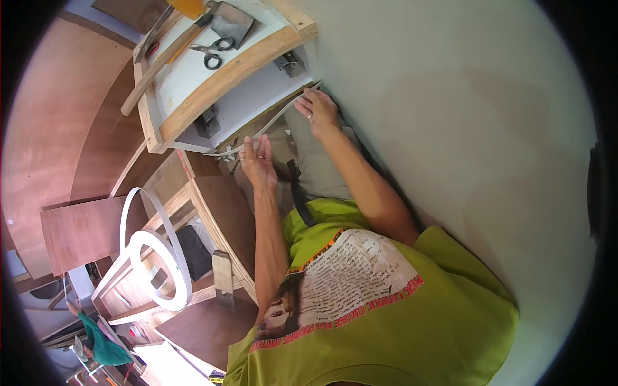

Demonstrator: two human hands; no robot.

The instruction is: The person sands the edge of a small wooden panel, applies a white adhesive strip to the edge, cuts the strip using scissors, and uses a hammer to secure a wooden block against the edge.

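A thin white strip (278, 118), like edge banding, runs slightly bowed beside the lower edge of a white-lined wooden cabinet frame (222, 82). My left hand (259, 168) has the strip between thumb and fingers towards its left part. Farther up and to the right, my right hand (320, 113) pinches it near its other end, close to the cabinet's corner by the wall. Dark metal hinges (207, 122) are fixed inside the cabinet. Small white scraps (230, 153) lie below the strip.
On the cabinet lie scissors (213, 59), a wooden-handled tool (158, 69) and a broad flat blade (232, 24). A white coil (153, 273) rests at the left by a wooden frame (219, 209). A plain wall (463, 128) rises at right. Another person (103, 344) is at far lower left.
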